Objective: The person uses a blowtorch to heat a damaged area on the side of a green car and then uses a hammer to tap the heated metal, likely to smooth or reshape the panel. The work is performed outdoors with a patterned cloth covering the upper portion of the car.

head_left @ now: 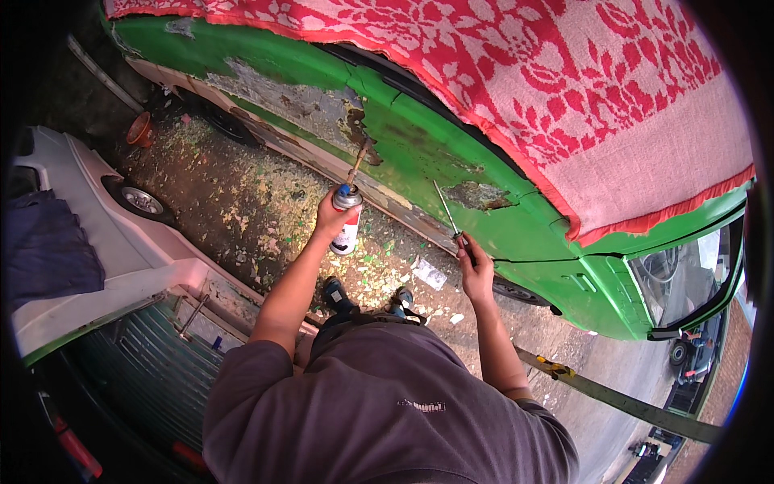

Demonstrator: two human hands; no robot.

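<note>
My left hand [332, 216] is closed round a gas torch [346, 236], a red and white canister with a blue knob and a long metal nozzle. That nozzle points up at a bare, scorched-looking patch [359, 129] on the green vehicle panel [419, 153]; I cannot make out a flame. In my right hand [477, 270] is a slim tool with a long metal shaft [445, 203], perhaps a screwdriver or a narrow scraper. Its tip is near the green panel, left of a second stripped grey patch [481, 195]; whether it touches is unclear.
A red and pink patterned cloth [516, 89] covers the vehicle's upper part. Paint flakes [274, 194] litter the ground round my feet. At the left stands a pale car [89, 173] with dark cloth [52, 250] on it. An orange pot [140, 129] lies beyond; a strap-like bar [621, 399] crosses at right.
</note>
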